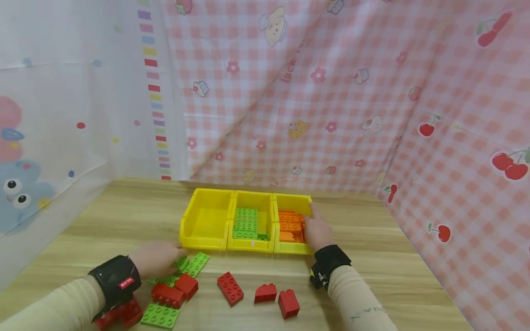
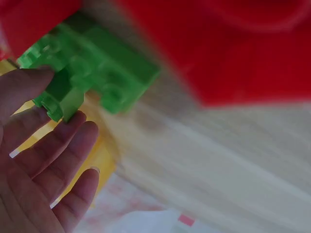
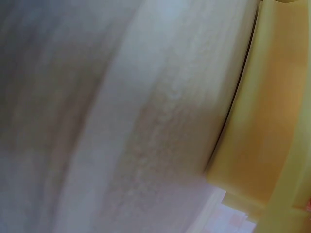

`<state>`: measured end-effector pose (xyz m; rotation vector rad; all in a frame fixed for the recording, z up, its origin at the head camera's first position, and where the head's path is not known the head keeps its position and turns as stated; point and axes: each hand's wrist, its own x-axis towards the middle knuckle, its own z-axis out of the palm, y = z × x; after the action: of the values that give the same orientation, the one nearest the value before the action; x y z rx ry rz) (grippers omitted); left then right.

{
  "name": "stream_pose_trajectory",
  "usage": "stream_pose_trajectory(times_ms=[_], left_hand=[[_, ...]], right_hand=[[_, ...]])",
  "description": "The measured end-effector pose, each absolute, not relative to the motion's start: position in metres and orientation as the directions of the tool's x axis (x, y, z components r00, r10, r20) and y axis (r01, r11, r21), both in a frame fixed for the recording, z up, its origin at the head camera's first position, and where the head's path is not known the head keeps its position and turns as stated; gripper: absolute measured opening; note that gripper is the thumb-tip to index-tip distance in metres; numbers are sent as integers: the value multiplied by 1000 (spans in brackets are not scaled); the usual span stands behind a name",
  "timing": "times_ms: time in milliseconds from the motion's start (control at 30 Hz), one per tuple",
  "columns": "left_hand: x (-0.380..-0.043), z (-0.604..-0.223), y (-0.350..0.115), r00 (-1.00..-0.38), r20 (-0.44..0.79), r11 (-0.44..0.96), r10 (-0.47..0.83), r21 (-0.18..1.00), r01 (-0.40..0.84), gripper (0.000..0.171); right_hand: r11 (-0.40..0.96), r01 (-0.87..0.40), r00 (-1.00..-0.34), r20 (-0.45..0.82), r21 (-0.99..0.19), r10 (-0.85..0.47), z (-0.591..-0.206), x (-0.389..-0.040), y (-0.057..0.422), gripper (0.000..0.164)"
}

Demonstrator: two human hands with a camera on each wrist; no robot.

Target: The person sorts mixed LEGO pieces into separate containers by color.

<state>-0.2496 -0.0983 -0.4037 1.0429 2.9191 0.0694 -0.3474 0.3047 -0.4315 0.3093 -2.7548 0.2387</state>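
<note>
My left hand reaches to the green toy bricks left of the bins. In the left wrist view its thumb and fingertips pinch a small green brick beside another green brick. My right hand grips the side wall of the right yellow bin, one digit inside and another along the rim. Orange bricks lie in that bin, close to the fingers. The right wrist view shows the bin's outer wall but no fingers.
The middle bin holds green bricks; the left bin stands beside it. Red bricks lie across the front of the wooden table, some near the left wrist. A green plate brick lies there too. Patterned cloth hangs behind.
</note>
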Motion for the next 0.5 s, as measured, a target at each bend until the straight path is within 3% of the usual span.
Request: stream_pose_trajectory(times_ms=[133,233,500], left_hand=[[-246,-393,-94,-770,10,767,638,75,637,38],[-246,-382,-85,-755,58,755,654,15,655,31],[-259,-359,-24,-723,95,729,684,-67,681,30]], right_hand=[[962,-248,-907,375,-111,-191,-433,-349,306,27],[964,-245,-908,375,-108,-189,-433,-350,307,27],[966,-241,-892,412,-91,-184,-436,-349,306,24]])
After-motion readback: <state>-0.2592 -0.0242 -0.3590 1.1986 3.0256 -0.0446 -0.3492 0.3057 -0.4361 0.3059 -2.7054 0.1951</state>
